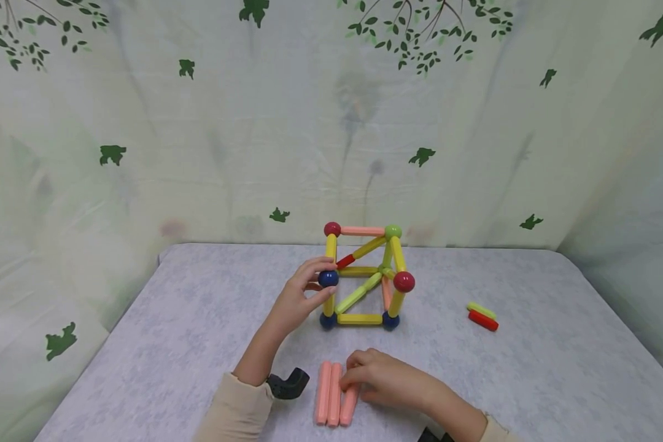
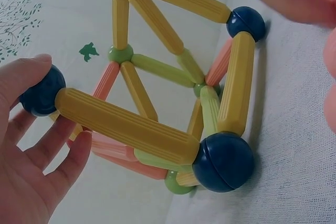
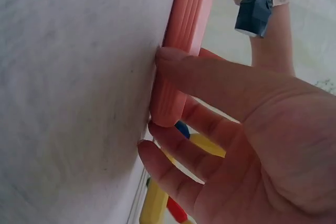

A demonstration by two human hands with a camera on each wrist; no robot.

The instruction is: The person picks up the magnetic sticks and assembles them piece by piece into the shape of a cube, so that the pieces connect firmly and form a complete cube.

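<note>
A cube-like frame of magnetic rods and balls stands upright on the table, with a yellow rod (image 1: pixel 360 319) along its front bottom edge. My left hand (image 1: pixel 294 301) holds the dark blue ball (image 1: pixel 328 279) at the frame's upper front left corner, thumb and fingers around it. From that ball a yellow rod (image 2: pixel 126 124) runs down to another blue ball (image 2: pixel 224 162). Nearer me, my right hand (image 1: pixel 395 379) pinches the end of a pink rod (image 1: pixel 350 410), the rightmost of three lying side by side. Its thumb presses on the ridged side of this rod in the right wrist view.
Two more pink rods (image 1: pixel 328 393) lie just left of the pinched one. Off to the right, a red rod (image 1: pixel 483 320) and a lime green rod (image 1: pixel 481 310) lie together on the grey table (image 1: pixel 530 380). A leaf-printed curtain (image 1: pixel 287 123) hangs behind the table.
</note>
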